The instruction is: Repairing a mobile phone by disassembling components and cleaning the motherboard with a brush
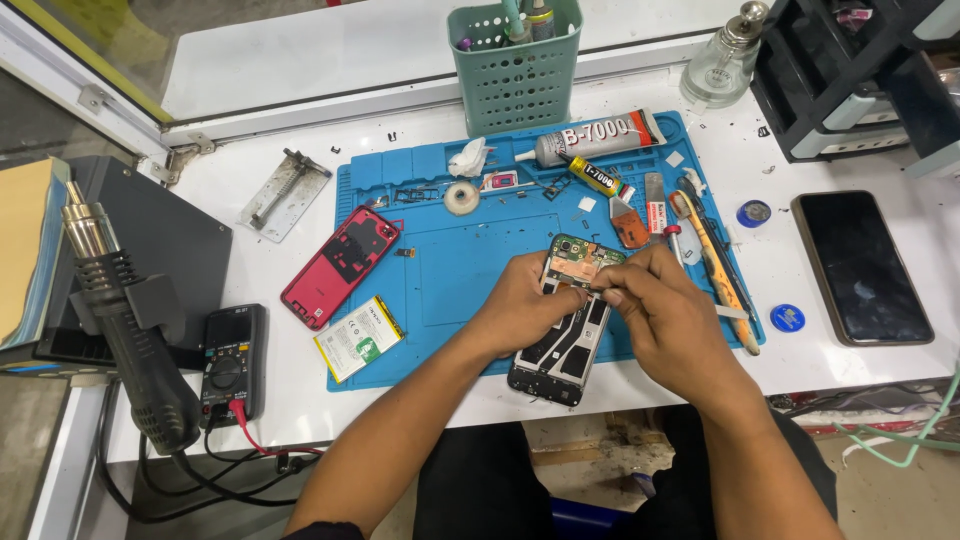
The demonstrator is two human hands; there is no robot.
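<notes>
The left hand (530, 300) pins the opened phone (565, 320) on the blue mat (450, 270) — the right hand (655, 305) pinches a thin tool (598, 292); best kept shallow and steady near the green board (585, 255).

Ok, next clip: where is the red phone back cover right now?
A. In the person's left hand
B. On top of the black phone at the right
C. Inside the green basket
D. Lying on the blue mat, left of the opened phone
D: the red back cover lies on the blue mat, left of the opened phone that both hands work on.
</notes>
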